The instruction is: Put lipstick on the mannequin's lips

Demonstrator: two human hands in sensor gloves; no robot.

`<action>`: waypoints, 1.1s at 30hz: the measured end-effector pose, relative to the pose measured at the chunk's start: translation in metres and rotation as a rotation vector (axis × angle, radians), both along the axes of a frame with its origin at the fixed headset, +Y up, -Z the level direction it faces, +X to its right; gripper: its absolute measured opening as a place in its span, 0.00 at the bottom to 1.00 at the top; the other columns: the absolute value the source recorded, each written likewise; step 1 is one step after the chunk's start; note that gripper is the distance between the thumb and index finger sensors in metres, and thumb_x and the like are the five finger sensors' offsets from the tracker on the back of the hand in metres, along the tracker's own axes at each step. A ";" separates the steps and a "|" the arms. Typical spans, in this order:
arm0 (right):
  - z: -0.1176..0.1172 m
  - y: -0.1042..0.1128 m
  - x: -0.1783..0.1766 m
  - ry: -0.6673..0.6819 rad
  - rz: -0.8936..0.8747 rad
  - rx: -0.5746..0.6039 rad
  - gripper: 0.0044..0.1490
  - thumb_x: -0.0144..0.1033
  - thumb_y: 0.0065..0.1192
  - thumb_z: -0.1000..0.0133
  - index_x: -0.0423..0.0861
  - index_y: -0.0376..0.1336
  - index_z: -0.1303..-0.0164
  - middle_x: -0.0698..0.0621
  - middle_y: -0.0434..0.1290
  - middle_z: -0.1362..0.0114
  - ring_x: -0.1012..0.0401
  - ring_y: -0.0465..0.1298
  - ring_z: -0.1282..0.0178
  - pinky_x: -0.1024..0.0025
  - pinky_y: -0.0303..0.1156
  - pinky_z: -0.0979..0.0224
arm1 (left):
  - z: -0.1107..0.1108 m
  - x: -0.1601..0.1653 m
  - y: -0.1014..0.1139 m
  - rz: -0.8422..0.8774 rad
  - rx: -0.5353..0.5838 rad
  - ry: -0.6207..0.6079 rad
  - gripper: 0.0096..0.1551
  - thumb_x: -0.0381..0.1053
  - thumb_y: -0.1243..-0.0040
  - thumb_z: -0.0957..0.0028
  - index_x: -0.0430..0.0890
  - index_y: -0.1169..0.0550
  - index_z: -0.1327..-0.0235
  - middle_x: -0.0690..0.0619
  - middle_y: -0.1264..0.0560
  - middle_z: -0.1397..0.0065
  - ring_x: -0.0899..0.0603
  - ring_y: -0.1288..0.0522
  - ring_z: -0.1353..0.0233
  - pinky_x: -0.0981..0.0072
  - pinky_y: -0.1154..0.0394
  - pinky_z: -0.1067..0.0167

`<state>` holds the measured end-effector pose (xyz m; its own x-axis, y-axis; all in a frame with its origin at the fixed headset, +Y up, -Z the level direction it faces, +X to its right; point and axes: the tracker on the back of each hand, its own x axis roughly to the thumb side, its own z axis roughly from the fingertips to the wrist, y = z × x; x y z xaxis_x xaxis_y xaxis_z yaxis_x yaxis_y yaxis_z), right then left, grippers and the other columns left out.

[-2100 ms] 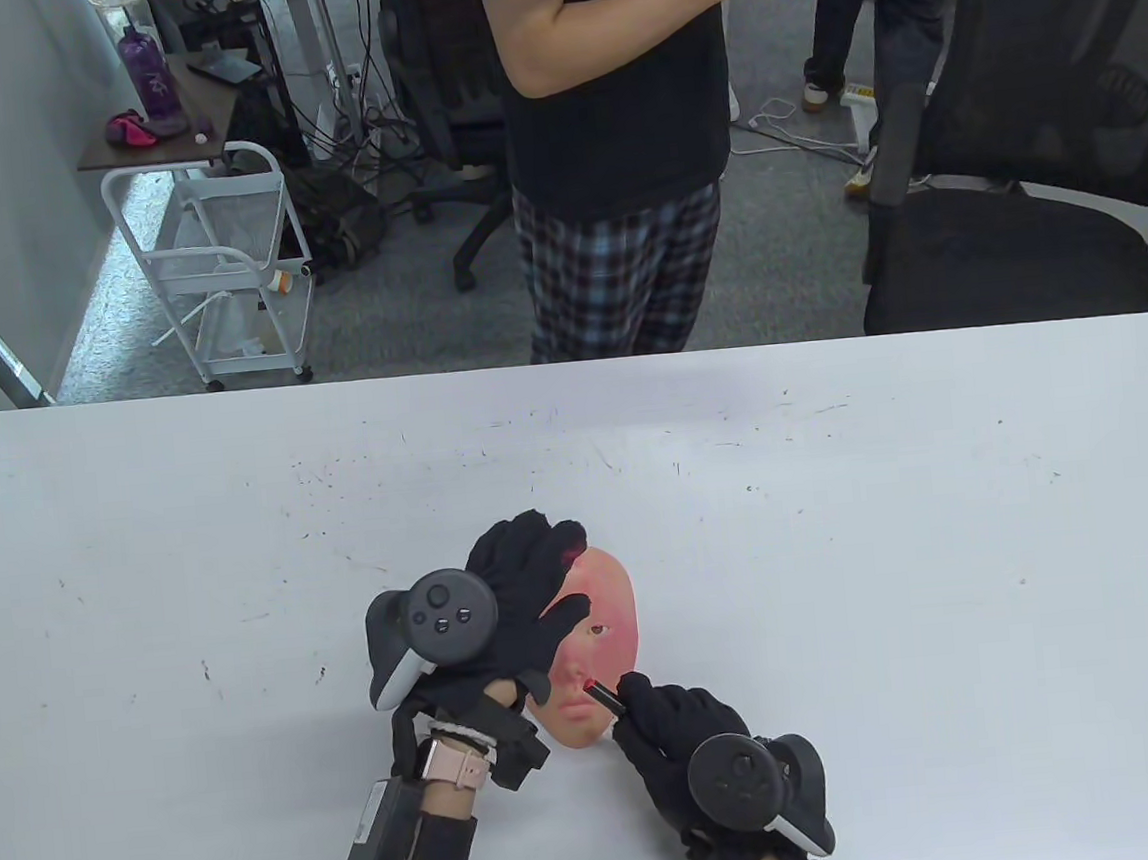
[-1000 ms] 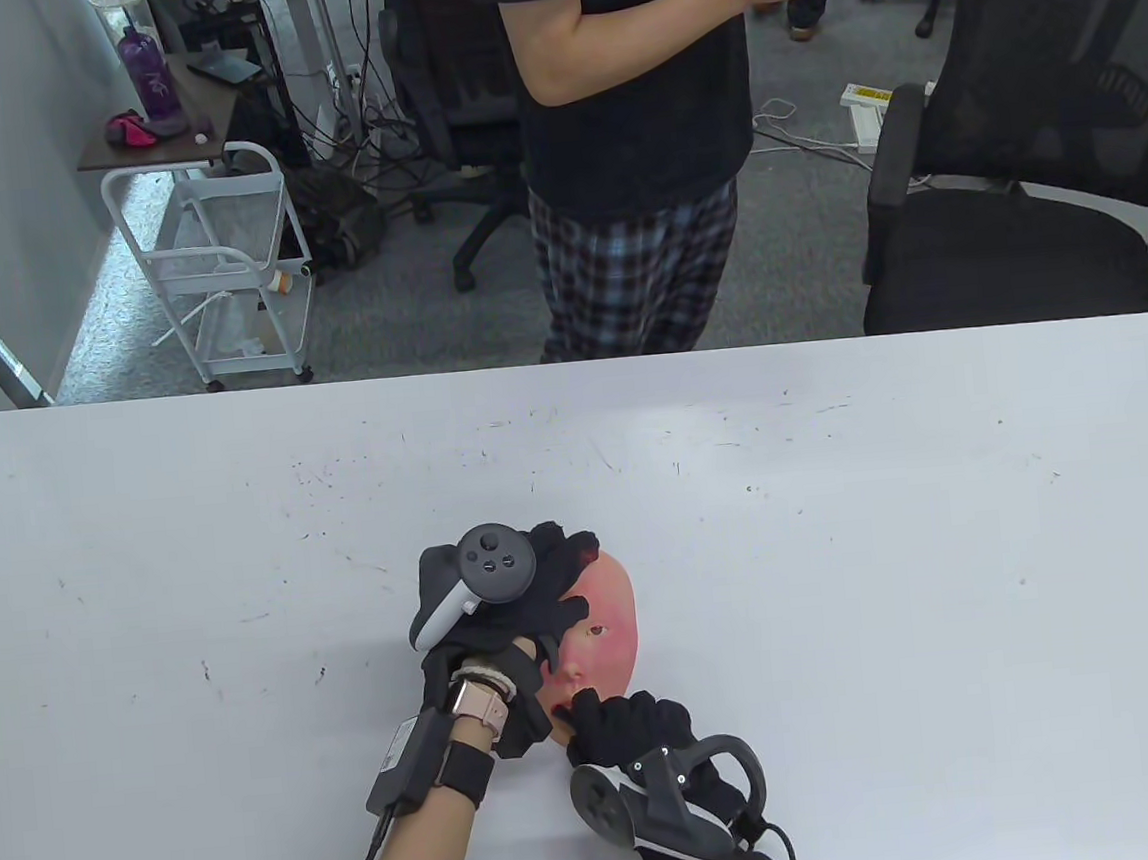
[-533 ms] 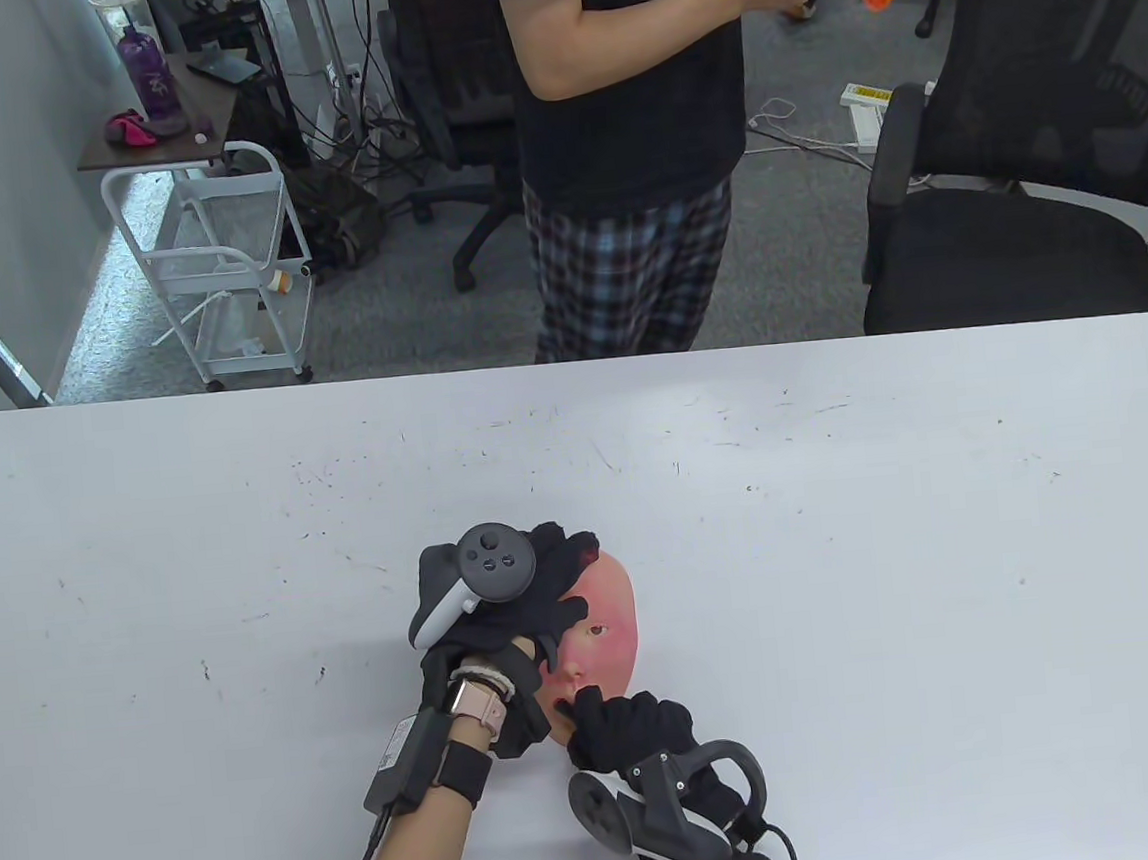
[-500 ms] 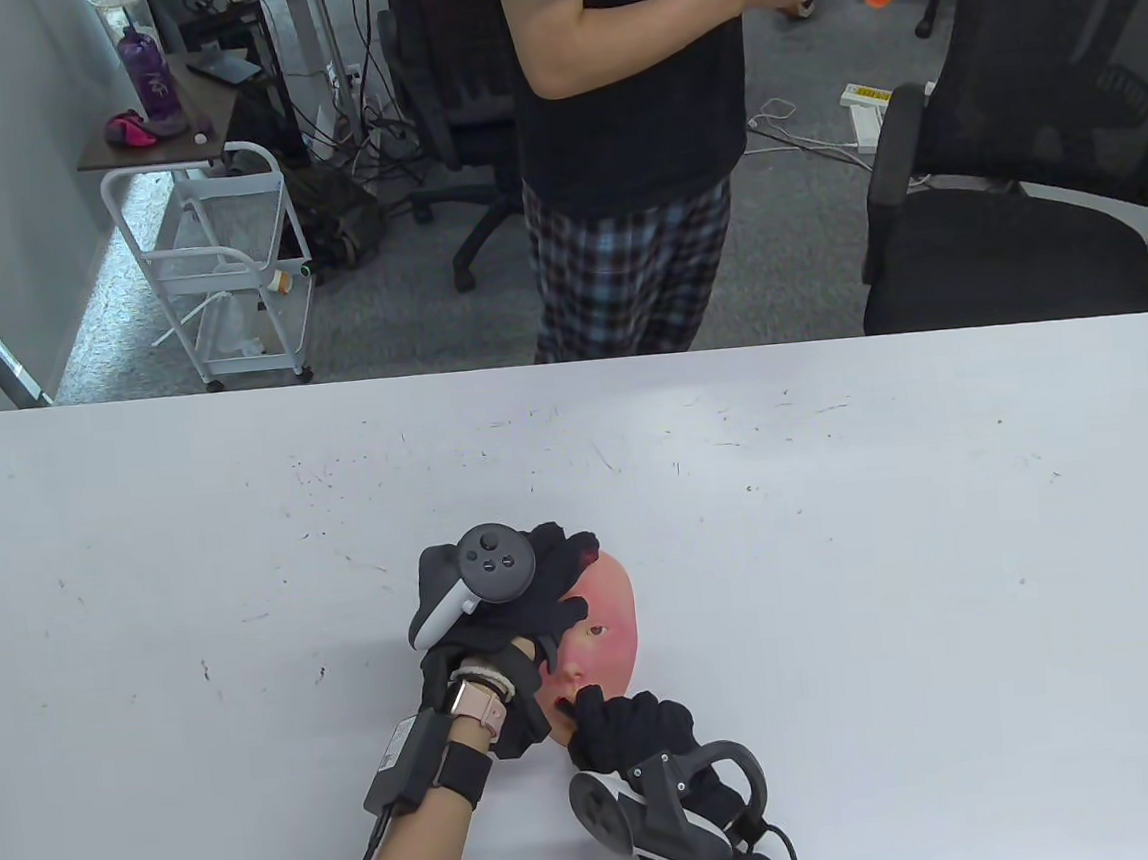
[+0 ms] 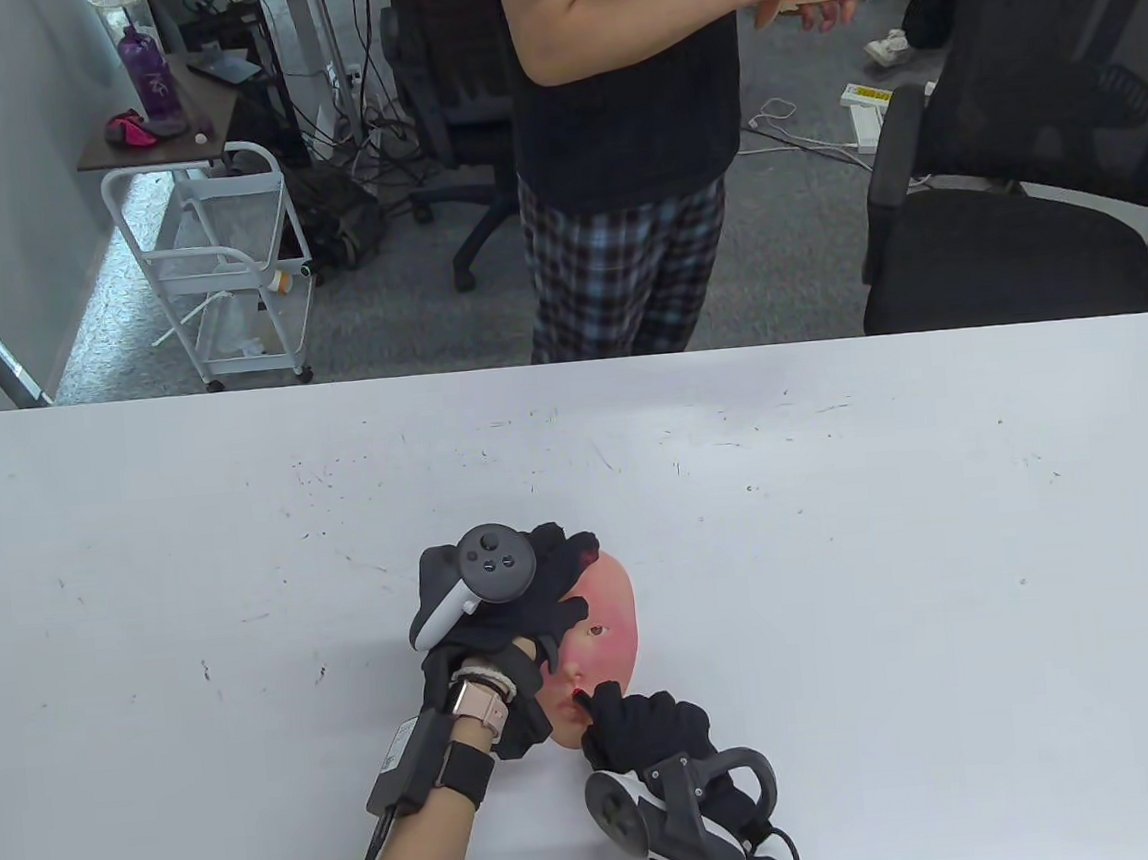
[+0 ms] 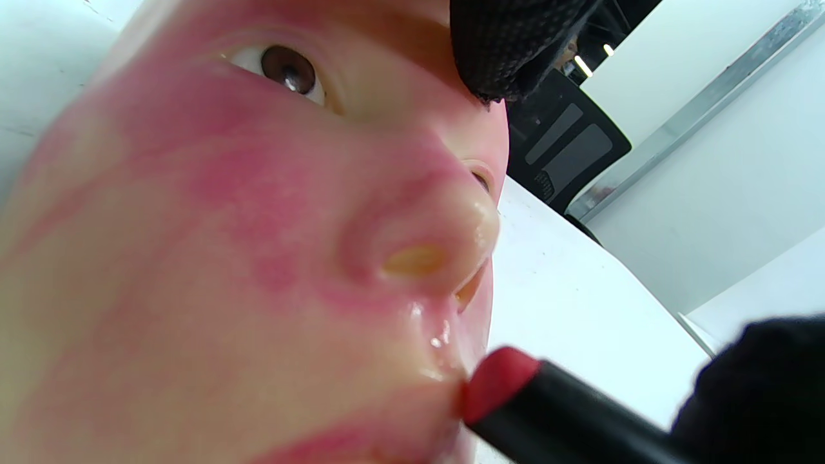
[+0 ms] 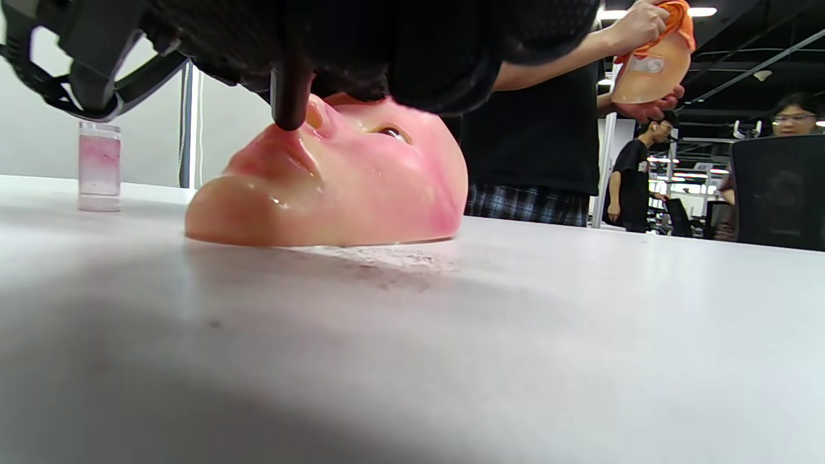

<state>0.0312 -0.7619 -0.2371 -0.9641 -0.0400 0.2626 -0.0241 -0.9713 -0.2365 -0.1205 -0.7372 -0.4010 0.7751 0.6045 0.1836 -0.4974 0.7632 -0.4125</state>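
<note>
Mannequin face (image 5: 604, 638): flat on the white worktop (image 5: 845, 547) near its front edge, chin toward the front, cheeks and forehead smeared pink.
Lipstick (image 6: 548, 403): black tube, red tip touching the corner of the lips (image 6: 412, 412); in the right wrist view coming down onto the mouth from above.
Right hand (image 5: 650, 729): fingers closed around the lipstick tube, just in front of the chin; covers the mouth in the table view.
Left hand (image 5: 524, 605): laid over the left side of the face, fingers spread across forehead and temple, pressing it down; hides that half of the face from above.
Fingertip (image 6: 509, 45): black glove resting on the brow above the eye.
Bystander (image 5: 623, 135): black shirt, plaid trousers, standing just beyond the far edge of the worktop, holding a second face mask (image 7: 651, 71) with an orange cloth.
Clear container (image 7: 98, 166): pink-tinted, upright on the worktop, well apart from the face.
Office chair (image 5: 1027, 210): black, beyond the far right edge.
White trolley (image 5: 219, 270): on the floor at far left.
</note>
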 end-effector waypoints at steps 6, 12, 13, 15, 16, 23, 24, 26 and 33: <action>-0.001 -0.002 0.007 -0.012 -0.001 -0.079 0.33 0.52 0.64 0.48 0.42 0.69 0.40 0.53 0.78 0.61 0.56 0.78 0.58 0.57 0.74 0.49 | 0.000 0.000 0.000 0.002 0.000 0.002 0.42 0.51 0.39 0.45 0.65 0.40 0.16 0.54 0.55 0.11 0.40 0.61 0.15 0.41 0.58 0.20; 0.002 -0.001 0.011 0.016 -0.026 -0.074 0.33 0.52 0.62 0.46 0.44 0.67 0.37 0.54 0.77 0.58 0.57 0.77 0.55 0.57 0.73 0.46 | 0.000 0.000 0.000 0.004 0.000 0.000 0.42 0.52 0.39 0.44 0.66 0.41 0.16 0.54 0.56 0.11 0.40 0.61 0.15 0.41 0.59 0.20; 0.004 0.000 0.009 0.042 -0.031 -0.048 0.33 0.52 0.62 0.47 0.44 0.67 0.37 0.54 0.77 0.58 0.57 0.77 0.55 0.57 0.73 0.46 | 0.000 -0.001 0.000 0.006 0.000 -0.001 0.42 0.52 0.39 0.45 0.66 0.41 0.16 0.54 0.56 0.11 0.40 0.61 0.15 0.41 0.59 0.20; 0.006 0.000 0.003 0.062 -0.022 -0.031 0.33 0.52 0.62 0.47 0.45 0.67 0.37 0.54 0.77 0.58 0.57 0.77 0.55 0.57 0.73 0.46 | 0.000 0.000 0.000 0.007 -0.001 -0.001 0.42 0.52 0.39 0.45 0.65 0.41 0.16 0.54 0.56 0.11 0.40 0.61 0.15 0.41 0.59 0.20; 0.006 0.000 -0.003 0.068 0.010 -0.040 0.33 0.52 0.61 0.47 0.46 0.67 0.36 0.54 0.77 0.57 0.57 0.77 0.54 0.57 0.73 0.45 | 0.000 0.000 0.000 0.006 -0.002 -0.002 0.42 0.52 0.39 0.44 0.65 0.41 0.16 0.54 0.56 0.11 0.40 0.61 0.15 0.41 0.59 0.20; 0.003 -0.002 -0.016 0.093 0.110 -0.069 0.33 0.53 0.60 0.45 0.47 0.65 0.35 0.54 0.77 0.55 0.57 0.77 0.52 0.57 0.72 0.43 | 0.000 -0.001 -0.001 0.009 -0.003 -0.003 0.42 0.52 0.39 0.44 0.65 0.41 0.16 0.54 0.56 0.11 0.40 0.61 0.15 0.41 0.59 0.20; 0.003 -0.001 -0.016 0.093 0.111 -0.069 0.33 0.53 0.60 0.46 0.47 0.66 0.35 0.54 0.77 0.56 0.57 0.77 0.52 0.57 0.72 0.43 | 0.000 -0.001 -0.001 0.008 -0.004 -0.004 0.42 0.52 0.39 0.44 0.66 0.41 0.16 0.54 0.56 0.11 0.40 0.61 0.15 0.41 0.59 0.20; 0.004 -0.002 -0.015 0.096 0.106 -0.064 0.33 0.52 0.61 0.46 0.46 0.67 0.36 0.54 0.77 0.57 0.56 0.77 0.53 0.57 0.72 0.44 | 0.000 -0.001 -0.001 0.008 -0.006 -0.004 0.42 0.52 0.39 0.44 0.66 0.41 0.16 0.54 0.56 0.11 0.40 0.61 0.15 0.41 0.59 0.20; 0.007 0.000 -0.005 0.069 0.066 -0.039 0.33 0.52 0.62 0.48 0.45 0.68 0.39 0.54 0.78 0.59 0.56 0.78 0.55 0.56 0.73 0.46 | 0.000 -0.001 -0.001 0.012 -0.005 -0.004 0.42 0.52 0.39 0.44 0.66 0.41 0.16 0.54 0.56 0.11 0.40 0.61 0.15 0.41 0.59 0.20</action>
